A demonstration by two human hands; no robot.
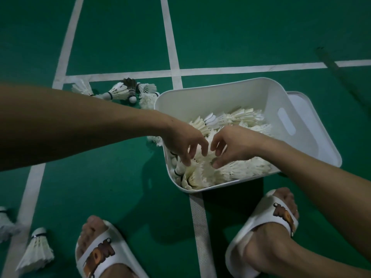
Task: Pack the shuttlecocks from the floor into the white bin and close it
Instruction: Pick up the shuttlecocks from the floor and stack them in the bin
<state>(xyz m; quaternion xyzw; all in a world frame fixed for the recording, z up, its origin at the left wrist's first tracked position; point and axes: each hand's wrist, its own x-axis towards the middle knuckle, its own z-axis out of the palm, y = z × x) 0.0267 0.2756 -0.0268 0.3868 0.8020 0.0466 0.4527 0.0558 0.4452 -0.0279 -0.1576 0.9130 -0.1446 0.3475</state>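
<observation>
Left hand (180, 141) and right hand (232, 145), fingers (184, 157) half-curled among shuttlecocks (241, 169) in white bin (220, 99), hold unclear; sandal (100, 251) lettering unreadable.

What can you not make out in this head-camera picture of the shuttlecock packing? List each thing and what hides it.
Head view:
- Lid: mostly hidden behind the white bin.
- Whether the left hand or right hand grips a shuttlecock: fingers blend into the shuttlecock pile.
- Bin's bottom: covered by the pile.
- Shuttlecock at the left edge: cut off by the frame.
- Dark strip far right: too dim to identify.
</observation>
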